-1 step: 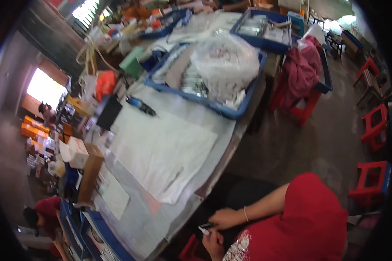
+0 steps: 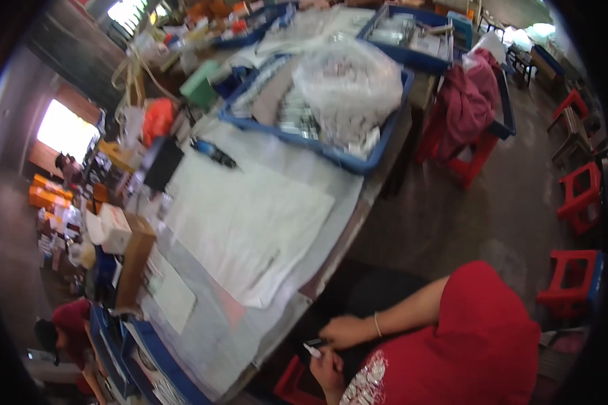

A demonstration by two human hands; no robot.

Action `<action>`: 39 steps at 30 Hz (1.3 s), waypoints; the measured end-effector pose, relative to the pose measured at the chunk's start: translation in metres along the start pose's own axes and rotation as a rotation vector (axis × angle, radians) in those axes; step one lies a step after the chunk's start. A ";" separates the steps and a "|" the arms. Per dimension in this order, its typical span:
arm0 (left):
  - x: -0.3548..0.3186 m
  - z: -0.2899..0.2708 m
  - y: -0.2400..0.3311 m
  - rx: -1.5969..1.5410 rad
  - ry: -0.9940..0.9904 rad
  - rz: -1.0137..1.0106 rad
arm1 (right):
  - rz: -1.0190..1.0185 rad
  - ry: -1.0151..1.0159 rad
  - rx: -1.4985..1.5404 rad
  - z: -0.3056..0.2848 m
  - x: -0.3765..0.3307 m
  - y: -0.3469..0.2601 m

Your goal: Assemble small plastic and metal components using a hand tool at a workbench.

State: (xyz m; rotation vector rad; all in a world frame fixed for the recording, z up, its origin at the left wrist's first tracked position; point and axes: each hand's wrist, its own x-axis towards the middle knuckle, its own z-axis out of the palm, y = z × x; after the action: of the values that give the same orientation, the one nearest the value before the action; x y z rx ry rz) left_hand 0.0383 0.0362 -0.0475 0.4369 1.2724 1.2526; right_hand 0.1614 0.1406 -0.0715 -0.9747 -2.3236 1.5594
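room: busy workshop, dull concrete floor (image 2: 452, 223) | bench (image 2: 331, 263): long, runs diagonally, covered in pale sheeting | seating: red plastic stools (image 2: 577, 196) scattered off to the right | light: bright window (image 2: 64, 128) glaring on the left wall, another opening (image 2: 132, 10) up top

The shirt (image 2: 479, 337) is red with a silvery speckled print at the chest. The counter (image 2: 250, 324) is pale grey under a white sheet (image 2: 250, 223). The tray (image 2: 344, 158) is blue and holds a clear bag (image 2: 348, 88). The stools (image 2: 581, 196) are red, the cloth (image 2: 469, 101) magenta-pink, the box (image 2: 135, 260) brown.
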 end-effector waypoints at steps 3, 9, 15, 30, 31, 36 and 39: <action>0.005 -0.007 0.002 -0.061 0.063 0.014 | -0.001 0.001 0.001 0.004 0.015 0.003; 0.007 -0.011 -0.004 -0.124 0.046 0.019 | 0.078 -0.019 0.034 0.002 0.023 0.008; -0.003 -0.020 -0.010 -0.187 -0.043 0.024 | 0.075 0.000 0.058 0.013 0.023 0.005; -0.001 -0.009 -0.007 -0.107 0.023 0.075 | 0.026 0.079 -0.041 0.005 0.027 0.007; -0.001 -0.010 -0.008 -0.121 0.030 0.079 | 0.016 0.072 -0.035 0.007 0.027 0.008; -0.012 -0.021 -0.014 -0.202 -0.033 0.117 | 0.023 0.072 -0.069 0.013 0.017 0.000; -0.023 -0.019 -0.011 -0.272 -0.038 0.095 | 0.050 0.119 -0.054 0.017 0.008 0.000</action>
State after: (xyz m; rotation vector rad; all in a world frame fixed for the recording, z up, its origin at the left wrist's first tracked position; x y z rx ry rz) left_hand 0.0313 0.0053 -0.0521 0.3265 1.0400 1.4676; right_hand 0.1467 0.1324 -0.0806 -1.1145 -2.2872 1.4207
